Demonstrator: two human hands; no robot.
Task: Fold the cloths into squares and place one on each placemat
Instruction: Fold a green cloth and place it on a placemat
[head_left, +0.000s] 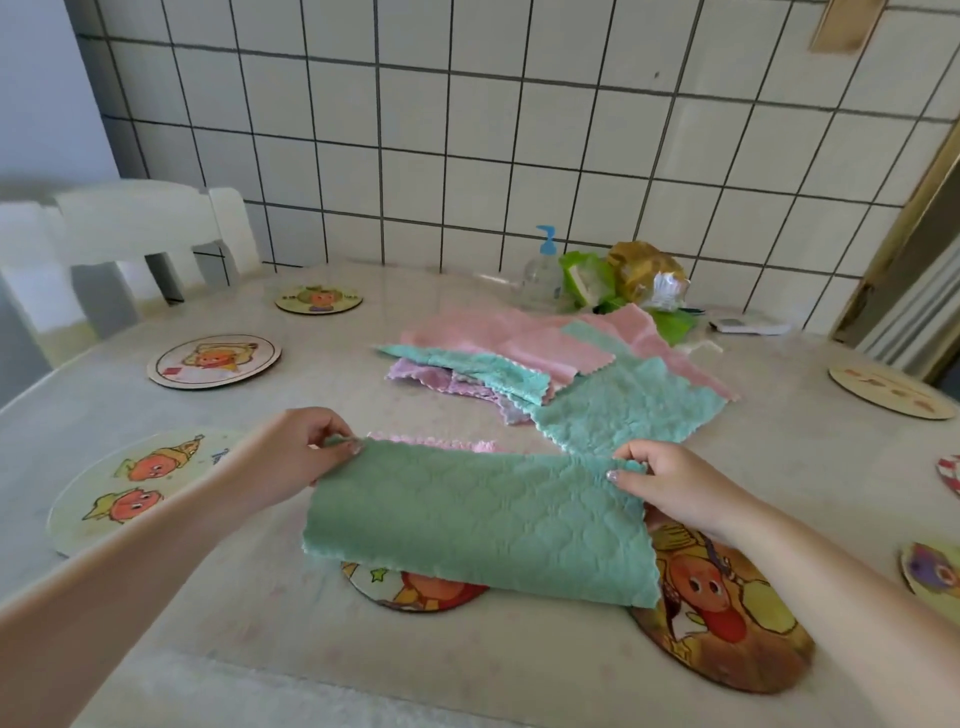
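Looking down from the head camera, I see the brown placemat (727, 623) nearest me, partly under the green cloth (478, 525) (a smaller red placemat (415, 592) peeks out beneath its near edge). My left hand (296, 452) pinches the cloth's far left corner, my right hand (670, 483) pinches the far right, so the doubled cloth hangs between them. Left lies a pale placemat (130, 488). Farther off sits the cloth pile (545, 364), pink and teal, then a pump bottle (543, 275) by the tiled wall (467, 156).

Quilted matt green cloth (483, 525), glossy table (519, 665)
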